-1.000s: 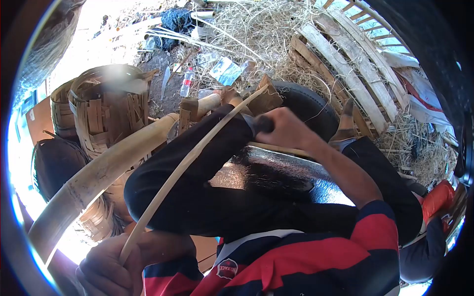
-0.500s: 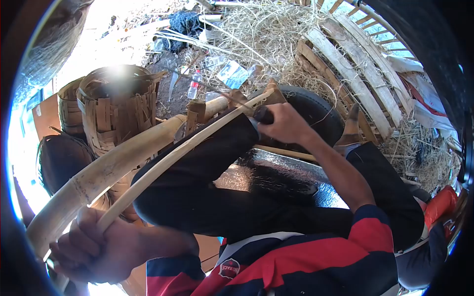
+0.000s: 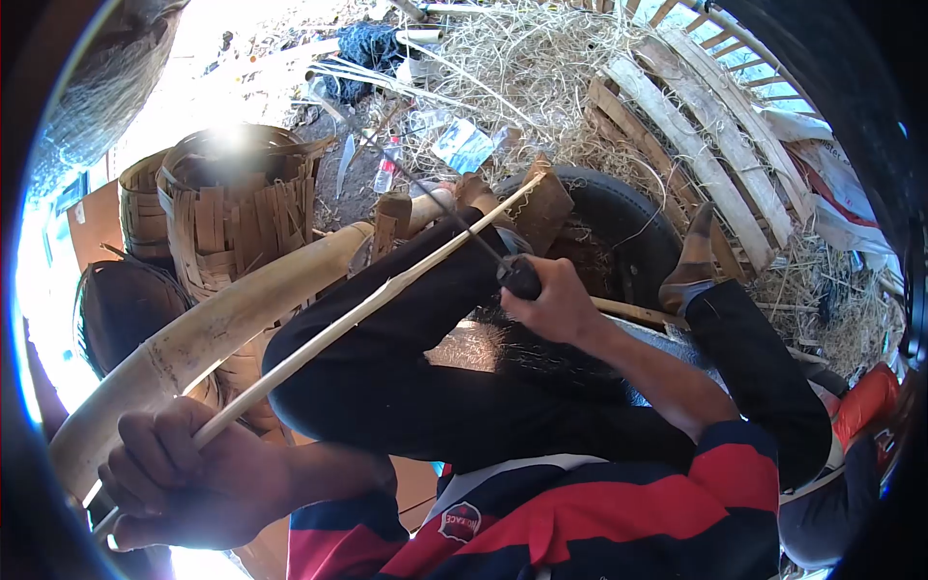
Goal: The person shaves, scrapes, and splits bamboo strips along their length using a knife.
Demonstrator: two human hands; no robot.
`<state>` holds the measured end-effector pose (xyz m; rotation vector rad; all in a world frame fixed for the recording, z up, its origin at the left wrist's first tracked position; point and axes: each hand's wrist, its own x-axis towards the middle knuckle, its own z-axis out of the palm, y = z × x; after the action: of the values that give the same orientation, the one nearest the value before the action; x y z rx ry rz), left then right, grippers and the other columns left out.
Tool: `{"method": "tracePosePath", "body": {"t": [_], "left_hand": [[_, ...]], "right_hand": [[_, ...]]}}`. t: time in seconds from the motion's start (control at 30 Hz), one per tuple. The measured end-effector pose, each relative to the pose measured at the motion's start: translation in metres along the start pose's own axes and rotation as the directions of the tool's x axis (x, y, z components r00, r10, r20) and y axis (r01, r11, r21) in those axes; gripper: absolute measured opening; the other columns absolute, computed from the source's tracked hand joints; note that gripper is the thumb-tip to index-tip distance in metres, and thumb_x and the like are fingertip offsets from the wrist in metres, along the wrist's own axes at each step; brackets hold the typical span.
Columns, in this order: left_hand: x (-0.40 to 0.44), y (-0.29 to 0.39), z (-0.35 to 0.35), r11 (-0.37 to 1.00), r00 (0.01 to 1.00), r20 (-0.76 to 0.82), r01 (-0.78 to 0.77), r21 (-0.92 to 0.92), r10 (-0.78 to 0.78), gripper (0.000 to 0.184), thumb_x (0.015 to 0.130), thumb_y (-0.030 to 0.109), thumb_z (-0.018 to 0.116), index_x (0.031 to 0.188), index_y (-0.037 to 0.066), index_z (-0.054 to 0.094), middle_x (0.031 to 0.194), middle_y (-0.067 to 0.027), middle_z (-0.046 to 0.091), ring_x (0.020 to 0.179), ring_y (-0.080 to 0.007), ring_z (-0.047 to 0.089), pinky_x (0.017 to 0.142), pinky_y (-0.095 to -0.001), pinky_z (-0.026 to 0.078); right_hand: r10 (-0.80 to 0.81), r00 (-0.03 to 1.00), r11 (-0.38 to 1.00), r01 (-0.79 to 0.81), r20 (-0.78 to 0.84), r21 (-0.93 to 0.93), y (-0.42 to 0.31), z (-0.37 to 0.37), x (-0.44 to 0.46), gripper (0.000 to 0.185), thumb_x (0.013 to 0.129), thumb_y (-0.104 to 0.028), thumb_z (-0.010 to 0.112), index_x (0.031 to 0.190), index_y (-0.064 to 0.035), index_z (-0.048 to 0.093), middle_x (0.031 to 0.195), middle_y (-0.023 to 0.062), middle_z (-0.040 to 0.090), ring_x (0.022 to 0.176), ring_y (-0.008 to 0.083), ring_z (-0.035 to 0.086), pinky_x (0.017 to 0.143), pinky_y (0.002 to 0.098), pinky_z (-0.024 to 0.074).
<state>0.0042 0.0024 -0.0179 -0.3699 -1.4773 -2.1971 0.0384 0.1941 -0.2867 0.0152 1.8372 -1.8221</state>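
My left hand [image 3: 193, 474] is wrapped round the near end of a long, pale bamboo strip [image 3: 319, 343], which slants up and away over my bent knee. Near the strip's far end, a thin curl hangs at the edge. In my right hand [image 3: 561, 304] is a knife, its dark handle [image 3: 520, 278] inside my fist. The narrow blade [image 3: 425, 190] points up and left, crossing the strip in view; whether it touches cannot be told. Beneath the strip and beside my left hand lies a thick bamboo pole [image 3: 251, 300].
Woven bamboo baskets [image 3: 237, 227] stand at the left. A tyre [image 3: 633, 227] lies beyond my right hand, with wooden slats [image 3: 696, 145] and straw [image 3: 522, 58] behind it. A bottle [image 3: 387, 166] and litter lie on the ground. My bare foot [image 3: 691, 256] rests at the right.
My right hand has drawn back slightly toward my body, and the knife blade now tilts more steeply. The bamboo strip has shifted or turned a little in my left hand, showing a narrower side.
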Motion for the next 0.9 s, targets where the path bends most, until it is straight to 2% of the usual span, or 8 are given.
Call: {"method": "tracePosePath", "body": {"t": [0.17, 0.27, 0.33, 0.5, 0.67, 0.73, 0.8, 0.9], "left_hand": [[-0.002, -0.002, 0.004, 0.994, 0.998, 0.009, -0.067, 0.082, 0.067, 0.039, 0.090, 0.021, 0.060, 0.060, 0.017, 0.037, 0.050, 0.0062, 0.032, 0.045, -0.0016, 0.032, 0.037, -0.0155, 0.022], [-0.003, 0.002, -0.001, 0.968, 0.942, 0.283, 0.221, -0.116, -0.181, 0.041, 0.095, 0.047, 0.052, 0.067, 0.018, 0.043, 0.055, 0.0074, 0.032, 0.052, -0.0076, 0.034, 0.061, -0.0276, 0.031], [-0.006, 0.010, -0.013, 0.998, 0.984, 0.165, 0.064, -0.002, -0.063, 0.038, 0.095, 0.045, 0.052, 0.070, 0.017, 0.044, 0.053, 0.0083, 0.032, 0.047, -0.0061, 0.034, 0.063, -0.0277, 0.032], [-0.015, 0.027, -0.016, 0.996, 0.989, 0.140, 0.033, 0.083, -0.045, 0.038, 0.096, 0.044, 0.049, 0.070, 0.016, 0.047, 0.056, 0.0068, 0.036, 0.054, -0.0078, 0.044, 0.076, -0.0251, 0.039], [-0.011, 0.037, -0.022, 0.990, 0.973, 0.203, 0.090, 0.106, -0.110, 0.036, 0.097, 0.041, 0.047, 0.072, 0.015, 0.050, 0.060, 0.0056, 0.043, 0.061, -0.0086, 0.052, 0.084, -0.0253, 0.043], [-0.006, 0.035, -0.024, 0.984, 0.960, 0.226, 0.143, 0.108, -0.164, 0.035, 0.098, 0.039, 0.048, 0.072, 0.015, 0.051, 0.062, 0.0055, 0.044, 0.063, -0.0084, 0.052, 0.083, -0.0261, 0.043], [-0.006, 0.029, -0.021, 0.988, 0.977, 0.173, 0.108, 0.114, -0.127, 0.034, 0.097, 0.038, 0.048, 0.073, 0.015, 0.050, 0.062, 0.0058, 0.043, 0.062, -0.0081, 0.049, 0.080, -0.0261, 0.041], [-0.007, 0.022, -0.015, 0.987, 0.995, 0.077, 0.050, 0.150, -0.062, 0.031, 0.097, 0.037, 0.049, 0.074, 0.015, 0.050, 0.063, 0.0063, 0.040, 0.061, -0.0076, 0.046, 0.077, -0.0263, 0.038]], "right_hand": [[-0.132, 0.981, 0.988, 0.118, 0.143, 0.099, -0.050, 0.002, -0.001, 0.021, 0.071, -0.017, 0.073, 0.087, -0.0047, 0.067, 0.066, 0.0146, 0.064, 0.066, 0.0313, 0.067, 0.062, 0.0353, 0.0514], [-0.168, 0.960, 0.985, 0.156, 0.225, 0.073, -0.047, -0.002, 0.007, 0.020, 0.070, -0.018, 0.073, 0.085, -0.0061, 0.068, 0.066, 0.0150, 0.065, 0.066, 0.0298, 0.068, 0.062, 0.0360, 0.0520], [-0.101, 0.973, 0.994, 0.110, 0.209, -0.029, -0.028, -0.011, 0.012, 0.019, 0.070, -0.019, 0.074, 0.083, -0.0062, 0.069, 0.068, 0.0147, 0.066, 0.066, 0.0294, 0.068, 0.062, 0.0367, 0.0523], [0.143, 0.989, 0.947, -0.148, -0.035, -0.285, 0.072, -0.048, 0.027, 0.024, 0.071, -0.024, 0.070, 0.087, -0.0068, 0.072, 0.075, 0.0140, 0.070, 0.071, 0.0261, 0.070, 0.068, 0.0351, 0.0546], [0.430, 0.894, 0.791, -0.441, -0.127, -0.424, 0.136, -0.091, 0.034, 0.034, 0.071, -0.031, 0.068, 0.085, 0.0007, 0.069, 0.075, 0.0208, 0.067, 0.076, 0.0363, 0.067, 0.071, 0.0396, 0.0525], [0.359, 0.922, 0.823, -0.386, -0.146, -0.417, 0.126, -0.079, 0.027, 0.031, 0.072, -0.027, 0.068, 0.086, 0.0008, 0.069, 0.074, 0.0196, 0.067, 0.074, 0.0339, 0.068, 0.071, 0.0390, 0.0525], [0.130, 0.986, 0.961, -0.151, -0.105, -0.231, 0.087, -0.058, 0.027, 0.028, 0.072, -0.024, 0.069, 0.087, 0.0002, 0.069, 0.073, 0.0180, 0.068, 0.071, 0.0305, 0.069, 0.069, 0.0385, 0.0524], [0.006, 0.996, 1.000, -0.004, 0.086, -0.028, 0.010, -0.033, 0.024, 0.023, 0.071, -0.018, 0.072, 0.086, -0.0011, 0.068, 0.068, 0.0134, 0.066, 0.065, 0.0198, 0.065, 0.063, 0.0341, 0.0506]]}}
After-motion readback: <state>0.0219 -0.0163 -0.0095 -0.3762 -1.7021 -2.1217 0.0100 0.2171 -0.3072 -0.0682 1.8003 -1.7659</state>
